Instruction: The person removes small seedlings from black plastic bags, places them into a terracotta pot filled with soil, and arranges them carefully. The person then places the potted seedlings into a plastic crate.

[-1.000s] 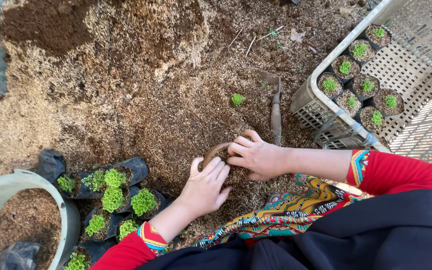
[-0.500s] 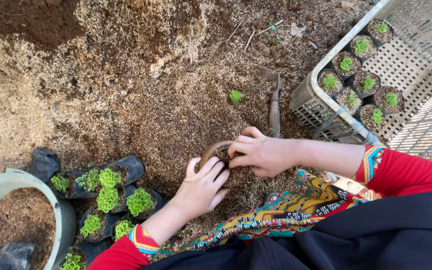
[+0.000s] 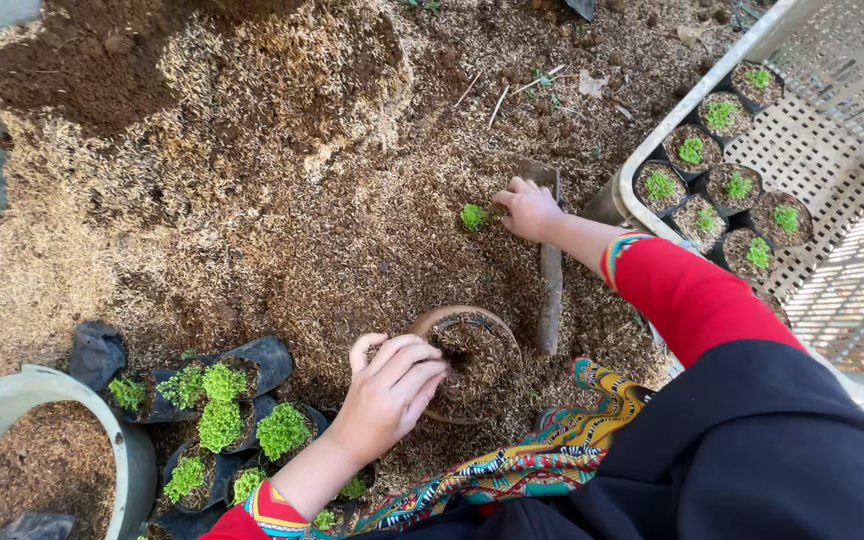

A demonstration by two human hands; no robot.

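On a ground of husk-and-soil mix, the left hand (image 3: 387, 398) rests spread on the filled brown pot (image 3: 472, 360); the right hand (image 3: 530, 210), fingers curled, touches a loose green seedling (image 3: 473, 216) beside the white crate (image 3: 652, 130).

Husk-strewn ground (image 3: 282, 200) bears a pot (image 3: 472, 360), seedling (image 3: 473, 216), trowel (image 3: 550, 270), crate (image 3: 832, 160).

Pot (image 3: 472, 360) centre, seedling (image 3: 473, 215) behind, crate (image 3: 832, 150) right
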